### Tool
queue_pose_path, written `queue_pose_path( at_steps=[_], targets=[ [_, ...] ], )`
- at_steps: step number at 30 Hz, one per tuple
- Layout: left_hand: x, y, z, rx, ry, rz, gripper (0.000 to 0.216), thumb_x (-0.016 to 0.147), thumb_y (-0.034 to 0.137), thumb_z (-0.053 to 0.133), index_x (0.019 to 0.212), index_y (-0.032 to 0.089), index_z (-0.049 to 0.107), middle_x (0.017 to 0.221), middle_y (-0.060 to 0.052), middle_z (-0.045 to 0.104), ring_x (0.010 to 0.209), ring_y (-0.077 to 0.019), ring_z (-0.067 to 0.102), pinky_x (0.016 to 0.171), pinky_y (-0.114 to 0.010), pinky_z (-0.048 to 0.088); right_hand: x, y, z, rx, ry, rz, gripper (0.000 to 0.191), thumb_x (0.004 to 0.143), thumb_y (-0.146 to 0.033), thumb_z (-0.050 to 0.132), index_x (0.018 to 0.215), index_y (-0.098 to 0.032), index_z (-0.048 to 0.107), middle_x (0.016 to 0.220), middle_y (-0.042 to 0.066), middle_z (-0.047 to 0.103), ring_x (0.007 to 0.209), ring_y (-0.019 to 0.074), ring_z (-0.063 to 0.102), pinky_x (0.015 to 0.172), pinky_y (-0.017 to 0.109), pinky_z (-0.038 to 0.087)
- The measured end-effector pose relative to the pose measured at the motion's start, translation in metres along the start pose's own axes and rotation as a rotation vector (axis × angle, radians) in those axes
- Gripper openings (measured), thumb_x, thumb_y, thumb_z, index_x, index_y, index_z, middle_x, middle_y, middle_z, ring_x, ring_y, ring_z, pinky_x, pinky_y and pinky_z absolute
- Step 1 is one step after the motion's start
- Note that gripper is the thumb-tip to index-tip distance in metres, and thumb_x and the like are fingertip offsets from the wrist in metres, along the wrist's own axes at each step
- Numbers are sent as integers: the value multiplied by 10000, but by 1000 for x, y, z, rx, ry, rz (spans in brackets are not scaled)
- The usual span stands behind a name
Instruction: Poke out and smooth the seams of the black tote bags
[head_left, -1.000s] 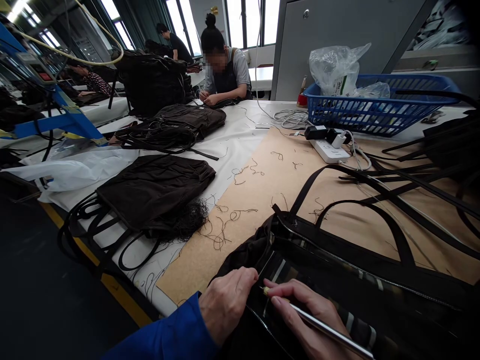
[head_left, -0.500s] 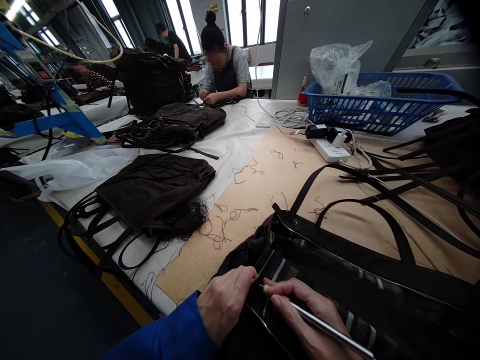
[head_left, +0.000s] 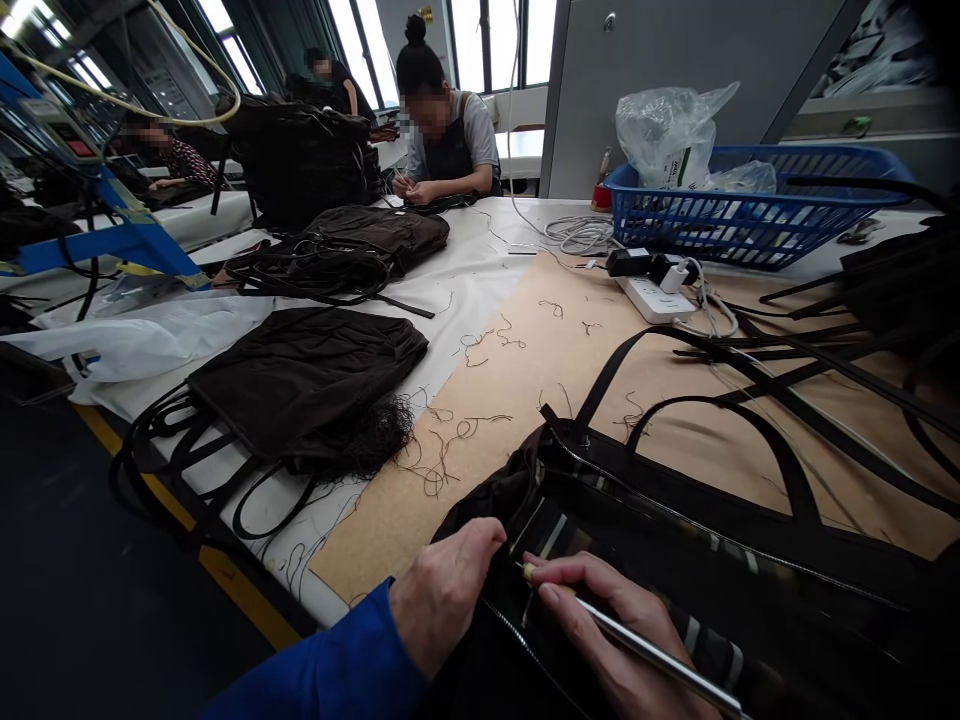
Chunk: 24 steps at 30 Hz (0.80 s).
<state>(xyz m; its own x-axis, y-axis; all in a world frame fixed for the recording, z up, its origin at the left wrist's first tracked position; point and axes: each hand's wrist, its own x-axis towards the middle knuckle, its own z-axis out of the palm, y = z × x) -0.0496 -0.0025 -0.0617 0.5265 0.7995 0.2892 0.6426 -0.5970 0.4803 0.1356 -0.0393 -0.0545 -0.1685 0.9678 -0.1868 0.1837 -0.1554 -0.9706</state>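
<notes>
A dark bag lies unzipped in front of me, with two dark handles standing up at its far side and a striped lining showing inside. My left hand is closed on the dark fabric at the bag's near left end, its thumb and fingertips pinched together. In my right hand is a slim silver pen-like tool with a yellowish collar near its fine tip. That tip points left into the bag's opening, close to the left fingertips. Whether it touches the fabric, I cannot tell.
Another dark bag lies to the left beside a tangle of loose threads. Thread scraps dot the brown board. Behind are a power strip and a blue basket. Across the table, a co-worker bends over work.
The view has shifted slightly. My left hand keeps its hold on the bag, and the tool in my right hand stays at almost the same spot.
</notes>
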Motion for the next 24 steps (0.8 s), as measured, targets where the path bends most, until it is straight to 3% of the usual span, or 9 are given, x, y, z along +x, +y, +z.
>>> queue_pose_path(
  at_steps=[3,6,8,10,13,16,20,24],
  targets=[
    [14,-15,-20,225,125,-10,215,936,98,273,983,173,469,729,-7,569,591,-116,588,544,-197,520,-2,-4,-9,53,126,31,251,882,-449,541,900,-225,653,922,22,693,855,184,659,724,186,526],
    [38,-24,-47,609,288,-65,211,900,109,325,963,151,522,975,-122,571,891,-263,593,729,-399,551,-8,-13,-30,147,345,-9,289,865,-485,565,880,-207,645,980,45,695,902,202,661,774,214,546],
    [53,-17,-57,664,330,-41,237,887,111,340,1014,122,540,1080,-165,534,1015,-330,539,809,-492,520,-14,-17,-49,194,465,-66,278,860,-477,587,898,-208,643,1025,53,687,932,210,657,823,243,545],
    [64,0,-54,511,250,71,290,883,75,323,1087,118,524,1100,-148,539,996,-279,566,829,-430,534,-22,-16,-67,203,535,-84,269,857,-464,604,936,-209,639,1051,61,679,958,223,650,851,268,541],
    [69,32,-30,186,-79,181,295,878,40,334,1060,161,533,1039,-71,573,816,-152,624,730,-255,566,-35,-8,-85,161,560,-37,298,839,-471,623,947,-195,646,1051,88,675,963,249,647,826,280,557],
    [69,51,1,92,-329,181,176,837,95,487,978,177,555,976,-35,571,752,-143,619,659,-245,566,-43,-1,-88,140,514,9,321,826,-485,629,916,-178,659,1009,103,688,919,253,663,787,275,573],
    [69,54,34,214,-429,232,215,734,140,617,936,171,549,991,-48,552,767,-193,609,559,-282,560,-42,-4,-77,211,523,29,331,825,-506,619,895,-184,654,982,84,697,894,226,670,793,251,561],
    [67,46,52,226,-408,249,94,804,94,510,831,179,538,900,-29,543,650,-158,587,478,-241,504,-40,-7,-65,306,534,61,358,799,-528,635,882,-180,646,954,75,699,889,226,665,807,277,549]
  ],
)
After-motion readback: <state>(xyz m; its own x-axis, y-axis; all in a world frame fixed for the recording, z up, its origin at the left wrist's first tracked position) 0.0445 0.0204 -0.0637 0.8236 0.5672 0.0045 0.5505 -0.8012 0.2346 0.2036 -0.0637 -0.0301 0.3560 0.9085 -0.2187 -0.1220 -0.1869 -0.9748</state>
